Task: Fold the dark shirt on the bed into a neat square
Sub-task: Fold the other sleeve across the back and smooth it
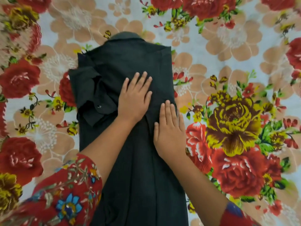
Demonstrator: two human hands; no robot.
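The dark shirt (130, 62) lies lengthwise on the bed as a long narrow strip, collar at the far end and hem toward me. Its sides are folded inward, and a sleeve with a buttoned cuff (96, 101) is bunched on the left side. My left hand (134, 98) rests flat on the middle of the shirt with straight, spread fingers. My right hand (169, 129) lies flat beside it on the shirt's right folded edge, fingers straight and together. Neither hand grips the cloth.
The bed is covered by a floral sheet (228, 62) with large red, yellow and peach flowers on all sides of the shirt. My red patterned sleeves (65, 193) show at the bottom corners.
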